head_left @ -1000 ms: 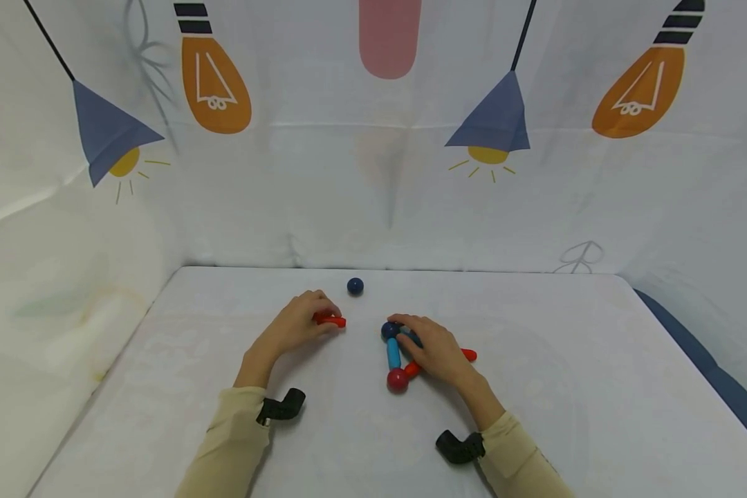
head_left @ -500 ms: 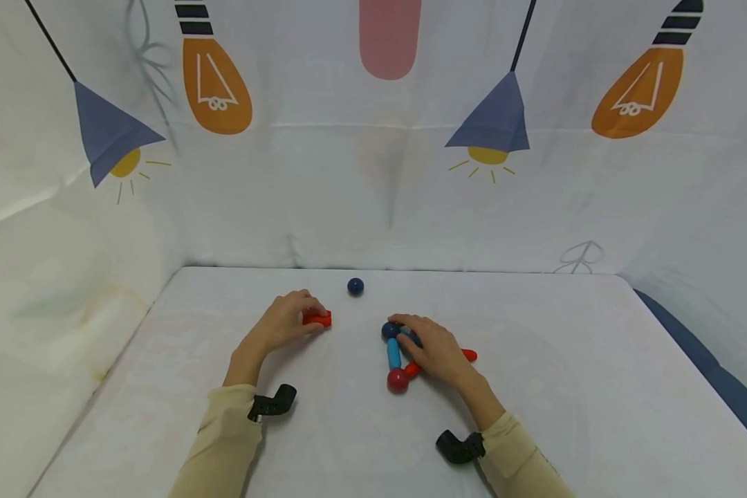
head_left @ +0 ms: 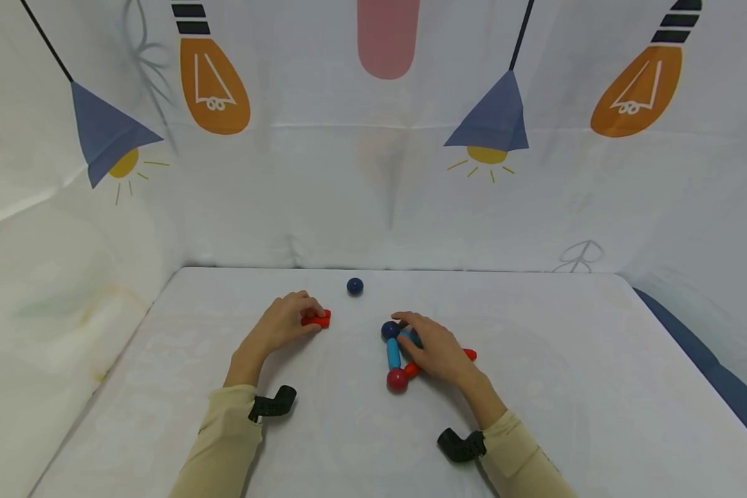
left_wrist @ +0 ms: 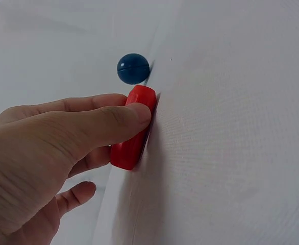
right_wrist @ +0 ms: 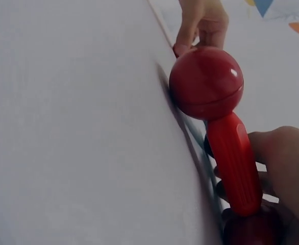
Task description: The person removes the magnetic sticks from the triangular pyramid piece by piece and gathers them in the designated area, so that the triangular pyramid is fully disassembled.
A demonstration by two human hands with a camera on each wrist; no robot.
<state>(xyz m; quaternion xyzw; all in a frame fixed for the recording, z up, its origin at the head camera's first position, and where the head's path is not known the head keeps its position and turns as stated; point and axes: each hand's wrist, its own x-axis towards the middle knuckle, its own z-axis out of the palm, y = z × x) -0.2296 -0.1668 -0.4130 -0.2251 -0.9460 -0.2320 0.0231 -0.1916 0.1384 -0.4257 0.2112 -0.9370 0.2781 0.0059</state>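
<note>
My left hand [head_left: 280, 323] pinches a red rod [left_wrist: 129, 152] between thumb and fingers, close to the table. A loose dark blue ball [left_wrist: 133, 68] lies beyond that rod. My right hand [head_left: 440, 351] is over a frame of magnetic rods and balls, its fingers curled about it. Sticking out from under that hand are a dark blue ball [head_left: 390, 330], a light blue rod [head_left: 393, 353] and a red ball [head_left: 397, 380]. In the right wrist view, a red rod [right_wrist: 234, 163] joins two red balls; my fingers are partly hidden behind it.
The white table [head_left: 324, 443] ends at a white cloth backdrop [head_left: 324, 200] printed with lamps and bulbs. A dark blue area [head_left: 691, 346] lies past the table's right edge. Black camera mounts [head_left: 275, 402] stick out from both wrists.
The left hand has drawn back to the left with the red rod, then stayed nearly still. The right index finger has lifted slightly; the frame has stayed in place.
</note>
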